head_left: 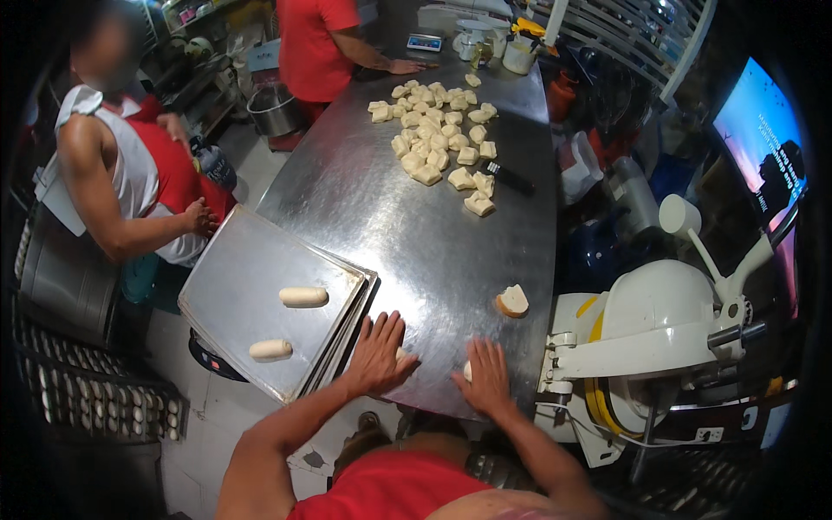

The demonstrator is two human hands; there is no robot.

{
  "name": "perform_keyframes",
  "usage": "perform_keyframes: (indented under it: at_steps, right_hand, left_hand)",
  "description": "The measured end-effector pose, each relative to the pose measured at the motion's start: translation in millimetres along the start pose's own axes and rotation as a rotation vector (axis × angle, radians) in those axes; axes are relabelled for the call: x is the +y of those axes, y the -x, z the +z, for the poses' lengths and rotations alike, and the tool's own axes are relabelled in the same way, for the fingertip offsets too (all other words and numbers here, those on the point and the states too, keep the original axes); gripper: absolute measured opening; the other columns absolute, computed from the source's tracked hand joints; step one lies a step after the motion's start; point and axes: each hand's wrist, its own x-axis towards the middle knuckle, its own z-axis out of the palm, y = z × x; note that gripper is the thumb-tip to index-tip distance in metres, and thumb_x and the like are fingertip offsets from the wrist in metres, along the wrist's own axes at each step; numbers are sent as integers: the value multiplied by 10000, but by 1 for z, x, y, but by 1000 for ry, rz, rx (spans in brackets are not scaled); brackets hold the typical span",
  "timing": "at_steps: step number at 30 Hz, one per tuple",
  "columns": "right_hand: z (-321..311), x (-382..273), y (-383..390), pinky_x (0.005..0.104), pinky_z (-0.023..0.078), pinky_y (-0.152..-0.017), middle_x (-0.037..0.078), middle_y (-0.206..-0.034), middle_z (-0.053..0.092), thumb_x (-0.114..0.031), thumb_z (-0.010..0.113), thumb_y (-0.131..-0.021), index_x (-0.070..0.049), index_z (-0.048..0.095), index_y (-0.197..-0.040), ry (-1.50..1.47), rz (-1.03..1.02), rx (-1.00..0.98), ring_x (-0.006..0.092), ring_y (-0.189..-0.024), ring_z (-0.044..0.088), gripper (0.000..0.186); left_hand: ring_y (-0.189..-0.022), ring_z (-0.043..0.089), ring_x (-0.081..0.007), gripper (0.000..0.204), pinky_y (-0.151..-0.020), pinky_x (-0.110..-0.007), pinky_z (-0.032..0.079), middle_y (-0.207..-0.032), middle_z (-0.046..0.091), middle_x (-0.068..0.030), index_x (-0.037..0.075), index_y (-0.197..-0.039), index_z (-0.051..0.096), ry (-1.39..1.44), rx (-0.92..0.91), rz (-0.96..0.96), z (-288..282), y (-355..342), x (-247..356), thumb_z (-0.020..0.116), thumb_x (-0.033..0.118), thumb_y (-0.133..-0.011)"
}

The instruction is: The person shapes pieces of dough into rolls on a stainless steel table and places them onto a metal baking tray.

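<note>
My left hand (379,354) lies palm down near the front edge of the steel table (433,260), fingers stretched out. A bit of pale dough (401,354) peeks out beside its thumb. To the right, my right hand (487,380) rests flat in the same way, over another dough piece (468,372) that shows at its inner side. Both palms mostly hide the dough beneath them. Left of my left hand, two smooth dough rolls, an upper roll (303,297) and a lower roll (271,349), sit apart on the top metal tray (238,277) of a stack.
A heap of cut dough pieces (433,130) covers the table's far part, near a dark-bladed scraper (510,178). A bitten-looking bread piece (512,301) lies toward the right edge. Beyond that edge stands a white machine (654,312). Two co-workers stand left, one touching the table with a hand (407,67).
</note>
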Motion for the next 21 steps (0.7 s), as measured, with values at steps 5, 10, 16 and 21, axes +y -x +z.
perform_keyframes:
  at_steps: [5, 10, 16, 21]
  right_hand:
    - [-11, 1, -102, 520, 194, -1254, 278, -1570, 397, -545, 606, -949, 77, 388, -1501, -55, 122, 68, 429, -1498, 309, 859]
    - [-5, -36, -3, 559, 191, -1244, 317, -1586, 328, -566, 608, -945, 105, 349, -1499, -28, 93, 23, 471, -1506, 263, 908]
    - [-8, -48, 54, 577, 158, -1244, 332, -1580, 340, -518, 592, -965, 105, 348, -1509, -60, -49, 29, 482, -1505, 273, 863]
    - [-2, -27, -64, 555, 172, -1250, 273, -1609, 336, -532, 641, -913, 84, 326, -1533, -51, 118, 12, 439, -1525, 249, 929]
  left_hand:
    - [-1515, 247, -457, 943, -1252, -537, 166, -1613, 276, -324, -119, -1503, 348, -45, 220, -1, 3, -69, -26, 466, 656, -978]
    - [-1501, 249, -501, 917, -1234, -571, 197, -1587, 289, -367, -145, -1487, 358, 112, -29, 54, 16, 19, -2, 491, 615, -991]
    - [-1509, 236, -501, 897, -1227, -611, 166, -1602, 283, -349, -134, -1503, 353, 71, 5, 89, 15, 56, 17, 477, 598, -1000]
    - [-1519, 237, -472, 950, -1224, -636, 132, -1632, 270, -298, -78, -1560, 291, -24, 194, -23, 13, -41, -6, 449, 655, -977]
